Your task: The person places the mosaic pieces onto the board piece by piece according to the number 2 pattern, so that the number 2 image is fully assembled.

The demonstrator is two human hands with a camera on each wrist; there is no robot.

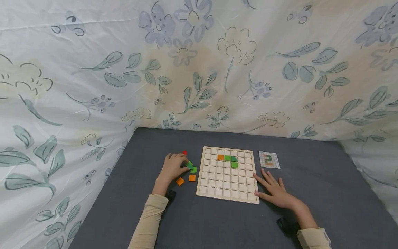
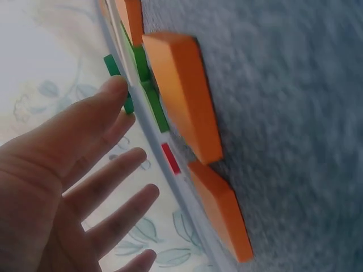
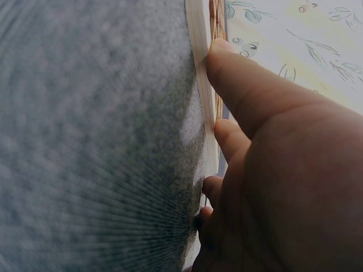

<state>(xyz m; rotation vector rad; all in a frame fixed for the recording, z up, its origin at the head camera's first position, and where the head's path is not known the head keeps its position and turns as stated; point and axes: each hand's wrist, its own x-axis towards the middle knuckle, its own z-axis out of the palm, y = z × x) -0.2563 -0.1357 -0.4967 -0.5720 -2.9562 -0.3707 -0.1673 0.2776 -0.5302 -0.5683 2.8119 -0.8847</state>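
My left hand (image 1: 172,167) is left of a wooden grid board (image 1: 198,176). Its thumb and index finger pinch a dark green tile (image 2: 112,64), raised over the loose tiles, while the other fingers are spread. Close by lie a light green tile (image 1: 193,169), a red tile (image 1: 185,152) and two orange tiles, one near the board (image 1: 192,178) and one turned askew (image 1: 180,181). My right hand (image 1: 275,192) has its fingers spread, with thumb and index fingertips at the board's right edge. In the upper cells sit an orange tile (image 1: 220,157), light green tiles (image 1: 234,165) and a dark green rounded tile (image 1: 234,159).
A small card (image 1: 269,160) with a coloured grid pattern lies right of the board, beyond the right hand. Dark grey cloth (image 1: 224,224) covers the table. Flower-patterned fabric (image 1: 199,69) hangs behind the table and along its sides.
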